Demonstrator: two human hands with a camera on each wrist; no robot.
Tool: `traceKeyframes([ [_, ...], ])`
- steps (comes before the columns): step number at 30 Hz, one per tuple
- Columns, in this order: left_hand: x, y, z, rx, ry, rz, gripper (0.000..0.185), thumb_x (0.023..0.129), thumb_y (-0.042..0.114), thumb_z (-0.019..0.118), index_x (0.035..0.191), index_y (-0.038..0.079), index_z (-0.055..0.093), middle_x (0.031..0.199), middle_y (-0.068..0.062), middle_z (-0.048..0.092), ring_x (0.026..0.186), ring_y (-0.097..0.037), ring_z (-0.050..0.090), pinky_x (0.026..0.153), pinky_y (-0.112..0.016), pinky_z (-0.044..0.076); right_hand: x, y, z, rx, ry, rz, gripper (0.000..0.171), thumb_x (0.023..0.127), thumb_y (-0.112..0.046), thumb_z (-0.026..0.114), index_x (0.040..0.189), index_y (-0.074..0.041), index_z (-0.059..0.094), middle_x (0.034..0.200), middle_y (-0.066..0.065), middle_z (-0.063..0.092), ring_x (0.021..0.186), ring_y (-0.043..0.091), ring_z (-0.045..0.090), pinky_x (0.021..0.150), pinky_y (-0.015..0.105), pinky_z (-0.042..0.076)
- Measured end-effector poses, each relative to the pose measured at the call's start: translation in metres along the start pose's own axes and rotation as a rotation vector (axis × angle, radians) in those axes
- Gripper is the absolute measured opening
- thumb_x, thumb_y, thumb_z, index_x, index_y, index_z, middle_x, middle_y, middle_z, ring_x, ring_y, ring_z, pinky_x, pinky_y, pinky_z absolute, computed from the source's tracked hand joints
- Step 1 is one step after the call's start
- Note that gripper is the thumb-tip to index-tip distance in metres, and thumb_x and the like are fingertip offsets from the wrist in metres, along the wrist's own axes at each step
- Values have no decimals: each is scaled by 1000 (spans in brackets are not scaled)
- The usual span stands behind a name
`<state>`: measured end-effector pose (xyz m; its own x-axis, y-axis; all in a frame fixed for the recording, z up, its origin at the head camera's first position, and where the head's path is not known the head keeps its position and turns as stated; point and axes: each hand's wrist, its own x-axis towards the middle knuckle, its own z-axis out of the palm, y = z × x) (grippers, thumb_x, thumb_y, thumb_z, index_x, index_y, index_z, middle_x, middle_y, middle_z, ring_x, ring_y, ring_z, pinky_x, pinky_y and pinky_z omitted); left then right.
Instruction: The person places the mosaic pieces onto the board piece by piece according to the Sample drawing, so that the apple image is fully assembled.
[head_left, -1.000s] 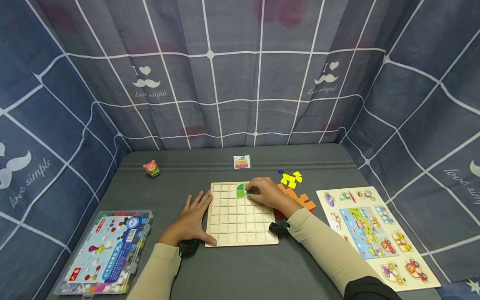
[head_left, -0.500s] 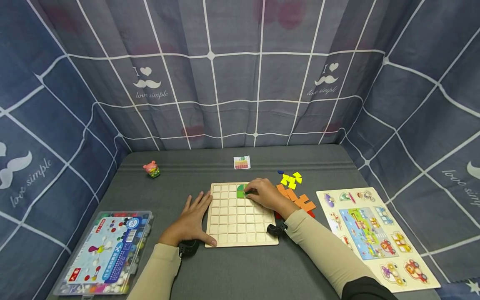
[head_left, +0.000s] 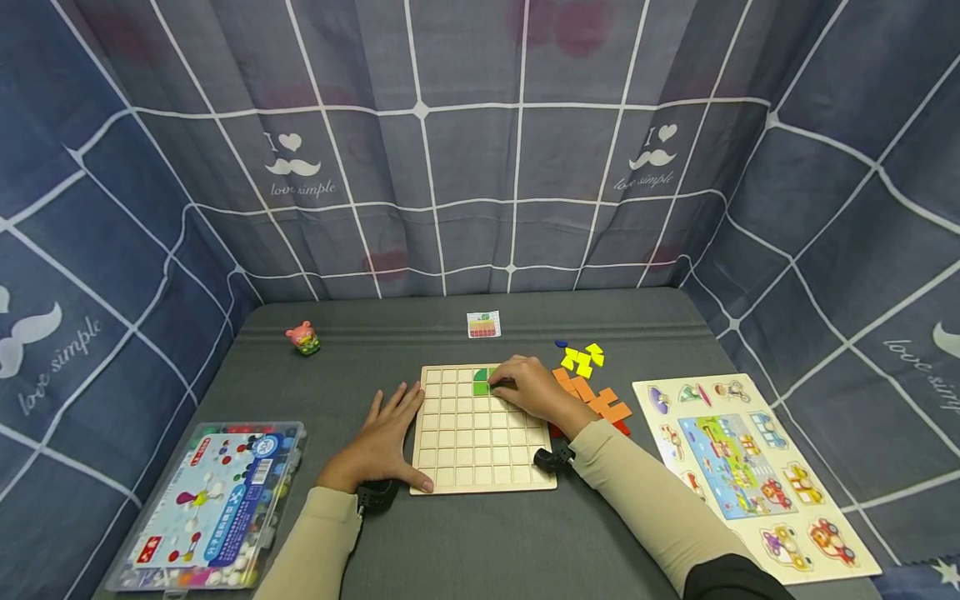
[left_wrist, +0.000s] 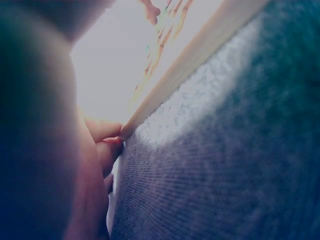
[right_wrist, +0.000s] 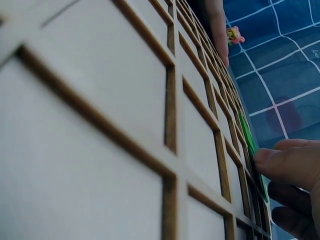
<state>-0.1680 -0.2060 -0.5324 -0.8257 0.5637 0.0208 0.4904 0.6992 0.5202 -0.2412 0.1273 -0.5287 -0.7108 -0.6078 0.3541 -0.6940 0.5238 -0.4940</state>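
A pale wooden grid board (head_left: 480, 442) lies on the table in front of me. My left hand (head_left: 382, 437) rests along its left side, fingers spread, with the thumb at the near left corner. Near the board's far edge, my right hand (head_left: 534, 388) pinches a small green tile (right_wrist: 264, 189) between thumb and fingers, right at the grid; the hand mostly hides it in the head view. Just left of those fingertips, a green square tile (head_left: 481, 388) and a green quarter-round tile (head_left: 482, 376) sit in cells of the board.
Yellow tiles (head_left: 582, 361), orange tiles (head_left: 603, 402) and a blue piece (head_left: 561, 343) lie right of the board. A pattern card (head_left: 483, 324) is behind it. A pig figurine (head_left: 303, 337), a plastic case (head_left: 210, 500) and a picture puzzle board (head_left: 817, 533) stand around.
My right hand has shifted very slightly left, toward the green tiles in the grid, and then stayed there. The left hand and the board have not moved.
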Motion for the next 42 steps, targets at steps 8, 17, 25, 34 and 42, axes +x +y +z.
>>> traceKeyframes([
  [8,0,-1,1,9,-3,-10,159,49,77,94,168,1,19,173,-18,13,158,-42,8,121,-66,-8,0,6,-9,45,37,94,14,96,-8,81,110,-6,81,109,4,74,100,20,68,82,29,59],
  [17,0,-2,2,12,-5,-12,160,49,77,93,168,2,18,174,-17,12,158,-41,8,121,-66,-8,-2,33,-40,27,96,309,23,97,-11,79,119,-2,78,118,9,72,109,30,66,94,45,56],
  [25,0,-1,2,2,-12,-25,160,49,78,93,168,3,18,174,-16,11,158,-39,7,121,-65,-9,-16,66,-61,-73,136,420,30,93,-5,80,122,2,75,122,20,71,117,43,60,108,60,42],
  [34,0,-2,3,14,-14,-25,160,49,78,93,168,3,18,174,-16,11,159,-39,6,121,-64,-9,-22,79,-65,-70,75,509,27,98,-2,73,125,-1,76,134,22,65,132,46,52,114,59,37],
  [42,1,-2,3,17,-14,-31,160,49,79,92,169,4,17,174,-15,11,159,-38,6,121,-64,-9,-23,82,-62,-66,111,543,24,99,0,72,123,-2,77,130,20,67,122,41,60,103,54,50],
])
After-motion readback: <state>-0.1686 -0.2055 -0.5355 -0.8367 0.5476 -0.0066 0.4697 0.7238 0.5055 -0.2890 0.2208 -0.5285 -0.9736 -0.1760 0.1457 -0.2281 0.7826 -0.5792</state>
